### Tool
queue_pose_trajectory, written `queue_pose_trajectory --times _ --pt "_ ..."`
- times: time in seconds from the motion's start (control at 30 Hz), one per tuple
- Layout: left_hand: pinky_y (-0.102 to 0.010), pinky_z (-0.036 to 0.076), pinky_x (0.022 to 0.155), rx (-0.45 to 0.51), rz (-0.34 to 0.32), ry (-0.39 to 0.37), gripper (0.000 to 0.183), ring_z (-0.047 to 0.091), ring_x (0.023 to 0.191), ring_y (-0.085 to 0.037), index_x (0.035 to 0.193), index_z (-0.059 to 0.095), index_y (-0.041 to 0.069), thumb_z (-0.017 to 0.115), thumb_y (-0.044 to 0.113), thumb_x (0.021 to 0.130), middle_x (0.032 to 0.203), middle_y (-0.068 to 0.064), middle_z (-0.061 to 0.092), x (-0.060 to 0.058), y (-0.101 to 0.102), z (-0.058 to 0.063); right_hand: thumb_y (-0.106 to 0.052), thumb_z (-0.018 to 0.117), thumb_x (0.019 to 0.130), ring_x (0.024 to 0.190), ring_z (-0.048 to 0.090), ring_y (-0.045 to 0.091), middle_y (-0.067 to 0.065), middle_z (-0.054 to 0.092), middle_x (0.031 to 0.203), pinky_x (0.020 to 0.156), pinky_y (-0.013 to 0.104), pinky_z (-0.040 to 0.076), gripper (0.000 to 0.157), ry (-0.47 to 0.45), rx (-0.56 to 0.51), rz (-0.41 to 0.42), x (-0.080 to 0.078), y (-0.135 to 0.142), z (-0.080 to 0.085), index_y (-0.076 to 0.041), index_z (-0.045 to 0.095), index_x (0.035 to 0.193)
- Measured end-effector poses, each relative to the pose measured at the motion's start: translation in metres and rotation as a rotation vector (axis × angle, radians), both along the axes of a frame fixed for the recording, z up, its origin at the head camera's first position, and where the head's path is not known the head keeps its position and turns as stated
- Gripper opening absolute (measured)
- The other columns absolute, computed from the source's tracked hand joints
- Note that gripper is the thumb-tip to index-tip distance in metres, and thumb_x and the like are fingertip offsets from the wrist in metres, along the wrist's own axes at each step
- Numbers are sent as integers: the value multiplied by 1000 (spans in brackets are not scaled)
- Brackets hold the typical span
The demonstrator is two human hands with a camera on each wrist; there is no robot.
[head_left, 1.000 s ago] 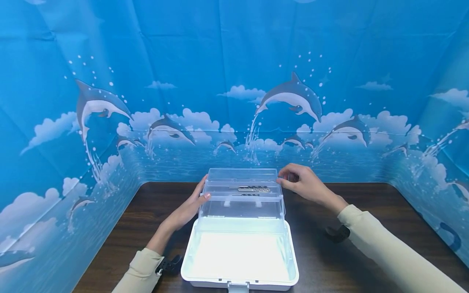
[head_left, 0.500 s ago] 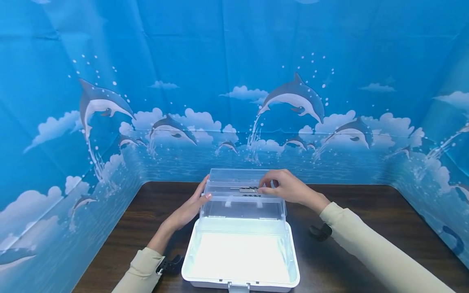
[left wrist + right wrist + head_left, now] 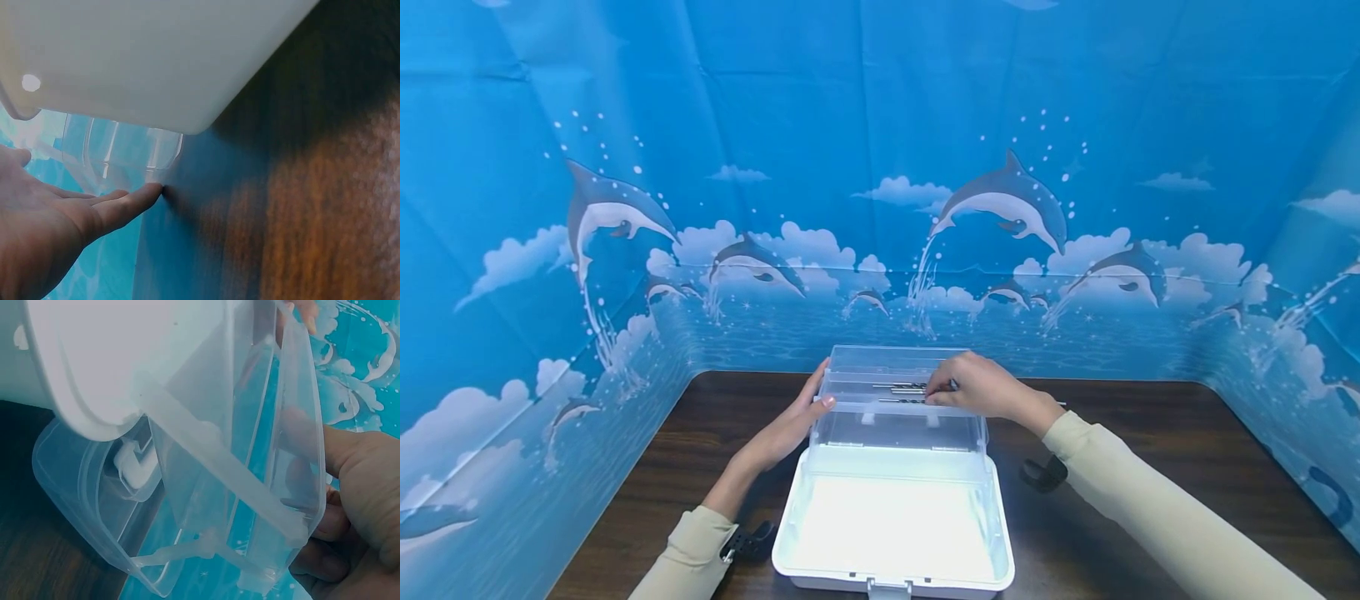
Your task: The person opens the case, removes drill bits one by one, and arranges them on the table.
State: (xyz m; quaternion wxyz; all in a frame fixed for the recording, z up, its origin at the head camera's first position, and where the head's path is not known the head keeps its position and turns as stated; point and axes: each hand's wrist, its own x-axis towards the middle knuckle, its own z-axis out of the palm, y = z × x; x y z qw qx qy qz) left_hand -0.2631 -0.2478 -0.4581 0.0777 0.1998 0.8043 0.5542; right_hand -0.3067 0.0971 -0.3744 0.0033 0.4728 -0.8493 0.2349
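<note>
A white toolbox [image 3: 781, 533] stands open on the table, its clear plastic trays raised on hinged arms at the back. Several slim, twisted drill bits [image 3: 898, 388] lie lengthwise in the upper clear tray [image 3: 848, 388]. My left hand [image 3: 782, 429] holds this tray by its left end, thumb at the front edge and fingers behind. The left wrist view shows the left hand [image 3: 69, 231] with its fingers long. Over the drill bits' right ends, my right hand [image 3: 981, 387] reaches into the tray with bent fingers; its fingertips hide whether a bit is pinched.
Dark wooden table [image 3: 1112, 467] surrounds the toolbox. A blue dolphin-print curtain [image 3: 880, 208] stands behind and along both sides. A thin light strip [image 3: 1062, 403] shows just beyond the right wrist. The box's front latch [image 3: 889, 588] hangs down at the near edge.
My right hand has moved left from the tray's right end onto the drill bits, then slightly lower. The left hand keeps its place on the tray.
</note>
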Motion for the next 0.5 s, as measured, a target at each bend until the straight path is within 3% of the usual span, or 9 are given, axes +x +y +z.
queue_pose_trajectory --times 0.1,0.33,0.5 --pt "-76 12 108 0 1 -2 68 -7 152 -37 161 -7 44 38 42 110 168 2 -14 1 0 0 -16 76 95 67 57 3 -9 73 91 58 29 46 8 1 15 -7 0 -1 1 -15 82 99" --pt "-76 12 108 0 -6 -3 69 -8 152 -37 162 -9 39 37 42 111 168 2 -14 -1 -1 -2 -14 76 94 73 61 2 -8 73 92 60 29 50 8 -34 0 -25 -1 -2 -1 -13 83 98" --pt "-76 12 108 -2 -4 0 67 -9 152 -36 161 -8 44 37 42 111 168 3 -14 0 -1 -1 -15 76 95 81 65 4 -8 73 94 63 29 51 8 -66 -6 -43 -2 -2 -1 -14 83 98"
